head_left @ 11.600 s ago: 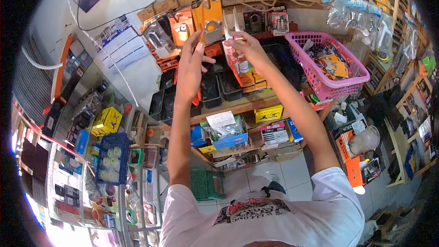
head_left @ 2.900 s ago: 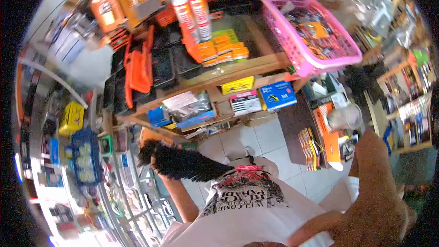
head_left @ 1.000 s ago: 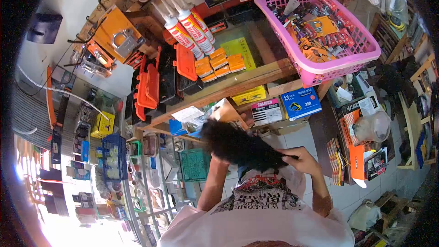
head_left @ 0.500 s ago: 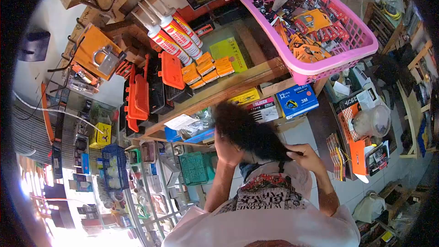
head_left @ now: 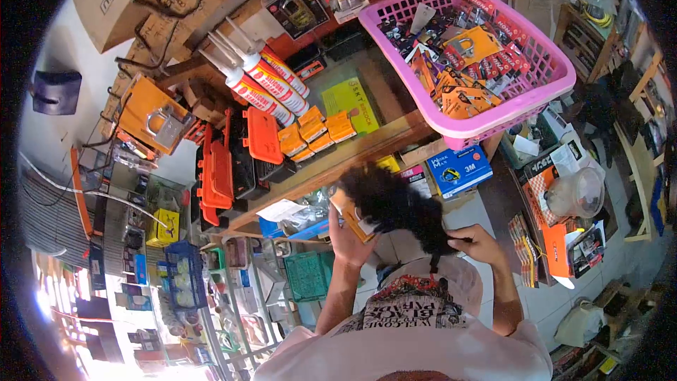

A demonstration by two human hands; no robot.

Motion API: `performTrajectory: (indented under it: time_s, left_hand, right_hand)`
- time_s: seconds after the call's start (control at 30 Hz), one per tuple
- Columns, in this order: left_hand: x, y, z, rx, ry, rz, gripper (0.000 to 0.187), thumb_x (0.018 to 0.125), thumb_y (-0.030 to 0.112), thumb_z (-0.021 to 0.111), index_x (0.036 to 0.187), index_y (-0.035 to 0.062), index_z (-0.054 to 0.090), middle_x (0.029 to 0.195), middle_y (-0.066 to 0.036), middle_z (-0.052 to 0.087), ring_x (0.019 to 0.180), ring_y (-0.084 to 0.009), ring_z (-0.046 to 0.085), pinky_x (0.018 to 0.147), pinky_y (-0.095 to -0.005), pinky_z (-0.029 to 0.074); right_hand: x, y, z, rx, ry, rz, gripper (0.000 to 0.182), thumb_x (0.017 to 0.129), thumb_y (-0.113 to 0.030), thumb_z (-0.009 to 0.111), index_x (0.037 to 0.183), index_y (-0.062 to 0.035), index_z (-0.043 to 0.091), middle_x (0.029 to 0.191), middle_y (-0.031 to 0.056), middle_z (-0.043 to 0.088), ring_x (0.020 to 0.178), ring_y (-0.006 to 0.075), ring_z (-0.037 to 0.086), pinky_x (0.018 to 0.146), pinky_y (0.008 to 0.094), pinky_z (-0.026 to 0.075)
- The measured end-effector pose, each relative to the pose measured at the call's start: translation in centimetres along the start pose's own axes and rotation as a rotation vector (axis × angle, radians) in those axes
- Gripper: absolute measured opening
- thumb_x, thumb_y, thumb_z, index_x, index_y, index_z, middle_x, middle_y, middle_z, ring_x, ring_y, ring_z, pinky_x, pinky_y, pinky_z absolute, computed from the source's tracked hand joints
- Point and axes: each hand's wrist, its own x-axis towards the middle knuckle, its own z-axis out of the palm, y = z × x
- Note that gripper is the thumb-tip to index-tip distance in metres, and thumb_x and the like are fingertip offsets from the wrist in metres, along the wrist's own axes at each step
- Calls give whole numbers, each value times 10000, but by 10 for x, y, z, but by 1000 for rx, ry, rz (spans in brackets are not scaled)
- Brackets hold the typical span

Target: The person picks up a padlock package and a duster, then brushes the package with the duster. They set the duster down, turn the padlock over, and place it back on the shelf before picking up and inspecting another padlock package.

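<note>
My left hand (head_left: 348,240) is closed around an orange and white box (head_left: 350,213), held upright near the wooden counter edge. My right hand (head_left: 474,244) pinches the lower end of a fluffy black duster (head_left: 398,204). The duster's dark fibres lie against the box and cover part of it. Behind them, small orange boxes (head_left: 310,134) are stacked on the glass counter beside white and red silicone tubes (head_left: 264,85).
A pink basket (head_left: 486,123) full of packaged padlocks stands on the counter at the right. Open orange and black cases (head_left: 214,176) sit at its left. Below are a blue box (head_left: 458,171), a green crate (head_left: 309,275) and a clear tub (head_left: 575,192).
The orange and white box in my left hand has come into view from behind the duster. The duster has shifted slightly right. The view has shifted a little.
</note>
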Motion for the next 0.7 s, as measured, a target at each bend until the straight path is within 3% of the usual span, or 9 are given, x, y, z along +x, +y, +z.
performTrajectory:
  time_s: [0.1,0.13,0.2,0.37,0.47,0.57,0.63,0.67,0.7]
  left_hand:
    - [3,-4,-1,-131,-46,3,622,1008,570,344,1461,162,464,1436,-90,528,1307,-315,503,1120,-465,374]
    - [2,-4,-3,-198,-59,-4,637,1008,577,329,1475,161,451,1459,-86,511,1319,-313,493,1127,-464,367]
    - [1,0,18,89,-15,19,632,1012,569,325,1462,144,452,1464,-87,501,1329,-308,479,1129,-463,361]
    - [15,-7,-29,386,-76,195,608,1007,564,346,1429,152,494,1447,-79,517,1334,-299,469,1141,-474,332]
    - [-1,-7,9,87,-28,-34,629,994,574,371,1439,143,479,1458,-88,505,1327,-285,476,1173,-460,283]
    - [6,-17,-23,-97,-443,-60,728,973,634,370,1483,116,415,1470,-100,494,1356,-322,455,1170,-516,286]
    - [-3,-18,-3,-23,-210,-31,669,999,597,344,1444,113,466,1422,-98,538,1329,-320,483,1149,-511,325]
    - [-11,-15,13,70,87,-50,611,1027,552,321,1408,113,511,1375,-98,582,1299,-312,515,1130,-497,361]
    - [-11,-17,16,22,62,-58,635,1008,590,339,1372,117,555,1385,-98,574,1267,-339,536,1109,-514,377]
  right_hand:
    - [-2,0,-13,31,-197,-26,300,889,-59,715,1181,6,688,956,98,757,828,83,631,776,272,520]
    - [-1,-2,-11,14,-106,-44,297,889,-58,715,1177,9,689,948,94,756,821,79,627,770,273,522]
    - [-1,-3,-4,-14,72,-71,291,889,-57,716,1170,15,692,931,85,753,806,70,619,759,273,524]
    - [-9,0,-23,20,-120,-20,294,897,-85,710,1178,-3,686,1049,133,751,919,144,687,833,294,524]
    - [-17,3,-20,23,-74,23,297,893,-82,713,1178,0,686,1072,135,747,954,150,692,851,297,524]
    - [-21,2,-31,-46,-220,-72,302,891,-75,716,1180,11,684,1052,132,751,938,140,690,853,288,523]
    - [-22,8,-23,34,-101,17,299,894,-74,714,1178,16,681,1046,131,752,930,134,686,850,286,523]
    - [-22,11,-19,72,-41,62,298,895,-73,713,1176,19,680,1042,131,752,927,131,683,849,285,523]
    - [-23,9,-23,29,-117,41,293,900,-75,709,1174,22,677,1052,129,751,932,124,674,851,287,522]
